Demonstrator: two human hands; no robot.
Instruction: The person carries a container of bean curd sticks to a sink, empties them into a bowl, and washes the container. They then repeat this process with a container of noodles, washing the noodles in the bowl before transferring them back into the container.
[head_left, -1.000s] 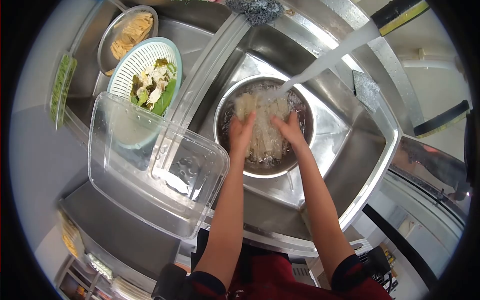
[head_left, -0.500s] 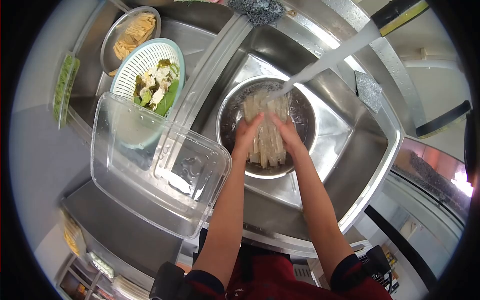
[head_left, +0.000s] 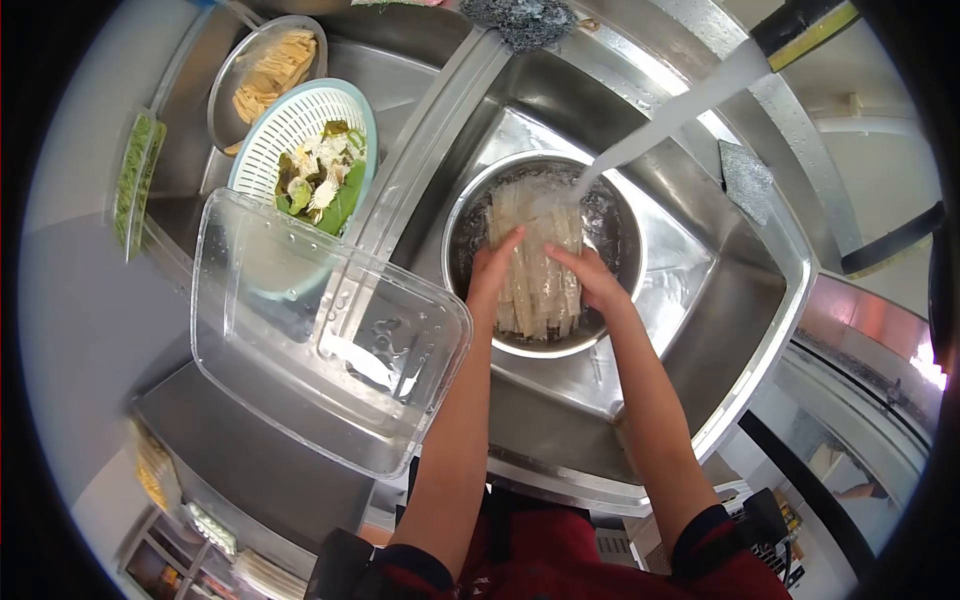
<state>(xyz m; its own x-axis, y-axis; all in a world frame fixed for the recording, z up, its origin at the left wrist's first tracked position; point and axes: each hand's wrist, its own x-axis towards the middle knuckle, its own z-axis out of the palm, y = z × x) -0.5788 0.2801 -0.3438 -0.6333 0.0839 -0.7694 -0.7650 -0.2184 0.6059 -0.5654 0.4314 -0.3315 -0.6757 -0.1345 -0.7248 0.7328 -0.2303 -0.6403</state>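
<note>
Red cloth with dark cuffs (head_left: 700,535) is seen at the near edge, with both bare forearms extended over the steel sink (head_left: 690,330). Beside the left forearm, a clear, rectangular plastic container (head_left: 330,380) is tilted across the sink's divider, so sideways room there is judged limited. Farther on, a bundle of pale, translucent flat strips (head_left: 540,280) is held in the round steel bowl (head_left: 540,352), between the left hand (head_left: 490,268) and the right hand (head_left: 598,283). Each grip is closed against one side, thumb on top; the fingers beneath are hidden. The strips are being wetted by a white stream of water (head_left: 670,117). For any turning or lifting, even support from both sides would be called for, as slipping seems likely. Beyond, leafy scraps (head_left: 345,205) are held in a pale-blue-rimmed white colander (head_left: 262,155), and yellowish sticks (head_left: 280,70) in an oval bowl (head_left: 224,115). At the far edge, a dark mesh scrubber (head_left: 520,20) is seen.
</note>
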